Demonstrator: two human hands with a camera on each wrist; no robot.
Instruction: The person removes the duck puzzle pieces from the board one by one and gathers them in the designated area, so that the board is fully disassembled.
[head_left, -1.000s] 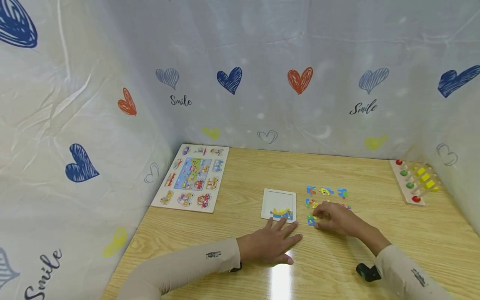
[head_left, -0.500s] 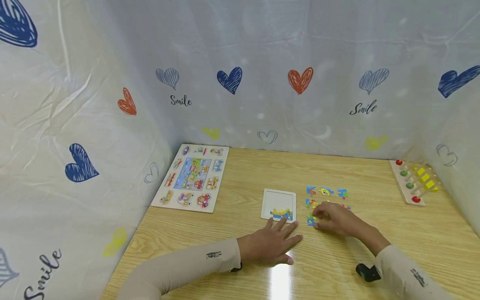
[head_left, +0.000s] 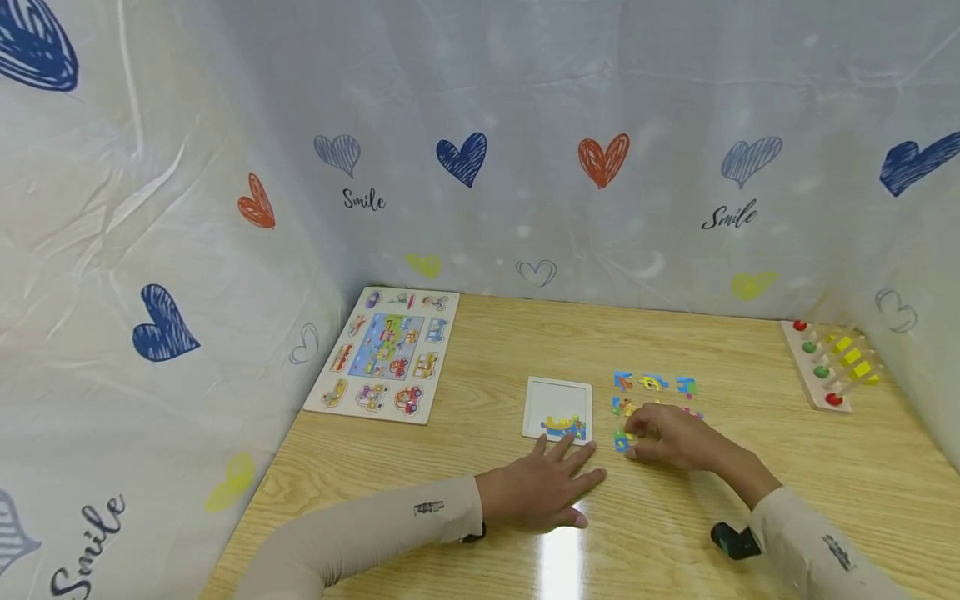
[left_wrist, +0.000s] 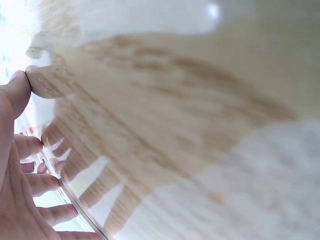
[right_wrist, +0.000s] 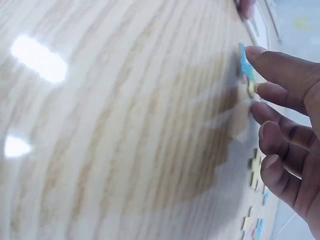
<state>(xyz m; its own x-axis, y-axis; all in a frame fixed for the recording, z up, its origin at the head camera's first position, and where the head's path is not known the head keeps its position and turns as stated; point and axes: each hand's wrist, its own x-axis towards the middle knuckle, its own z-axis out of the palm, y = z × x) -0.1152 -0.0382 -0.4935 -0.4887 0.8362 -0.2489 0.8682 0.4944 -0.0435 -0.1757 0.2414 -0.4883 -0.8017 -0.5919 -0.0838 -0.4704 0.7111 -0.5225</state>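
My left hand (head_left: 536, 492) lies with its fingers spread, fingertips at the near edge of a white square puzzle tray (head_left: 557, 400). In the tray's lower right corner sit joined blue and yellow puzzle pieces (head_left: 564, 427). To the right of the tray, my right hand (head_left: 678, 437) pinches a blue, green and yellow puzzle piece (head_left: 621, 441) between thumb and index finger. In the right wrist view the thumb touches the blue part of this piece (right_wrist: 245, 62), and the other fingers curl loosely. Behind that hand lie rows of loose pieces (head_left: 653, 382), some hidden by it.
At the back left lies a wooden vehicle puzzle board (head_left: 387, 350). A peg board (head_left: 817, 367) with red and green balls and yellow parts stands at the far right. A black object (head_left: 735, 542) is by the right cuff. Printed cloth walls (head_left: 525, 208) enclose the table.
The pinched puzzle piece has turned very slightly in my right fingers. My left hand stays at the tray's edge. The head view has shifted a little.
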